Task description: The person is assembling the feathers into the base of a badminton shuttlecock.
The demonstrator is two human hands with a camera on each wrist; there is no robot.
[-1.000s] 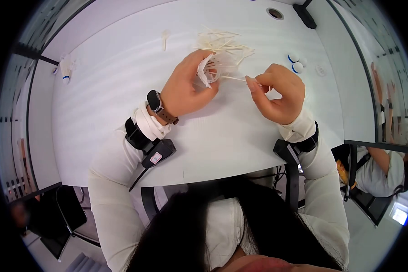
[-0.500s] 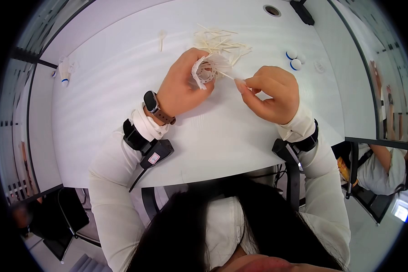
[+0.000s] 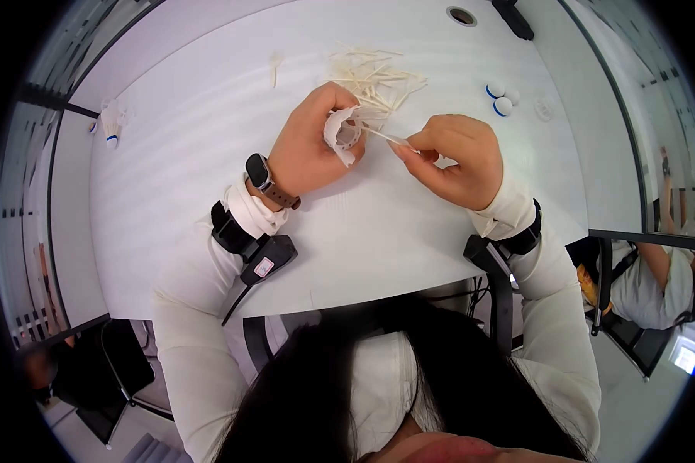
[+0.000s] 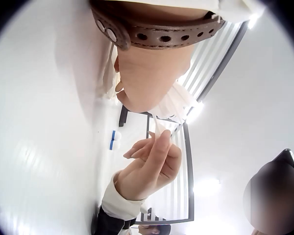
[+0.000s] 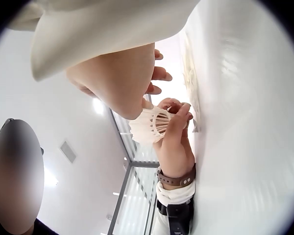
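My left hand (image 3: pixel 309 147) grips a shuttlecock's white feather skirt (image 3: pixel 335 130) by its narrow part, its wide mouth facing back toward me. In the right wrist view the skirt (image 5: pixel 144 125) shows its ring of shafts, with fingers wrapped about the narrow end, which they hide. Between thumb and index finger, my right hand (image 3: pixel 463 162) pinches a single white feather (image 3: pixel 380 135) near its vane. The shaft points left, its far end overlapping the skirt's edge. In the left wrist view, the right hand (image 4: pixel 152 164) pinches beneath the skirt.
Beyond the left hand lies a heap of loose feathers (image 3: pixel 378 83), with one lone feather (image 3: pixel 275 69) to its left. Several white cork heads with blue bands (image 3: pixel 503 106) sit at right beside a clear plastic piece (image 3: pixel 543 110). A shuttlecock (image 3: pixel 111 130) lies far left.
My right hand has moved left with the feather, closer to the skirt. The left hand has shifted slightly left and turned the skirt's mouth a little.
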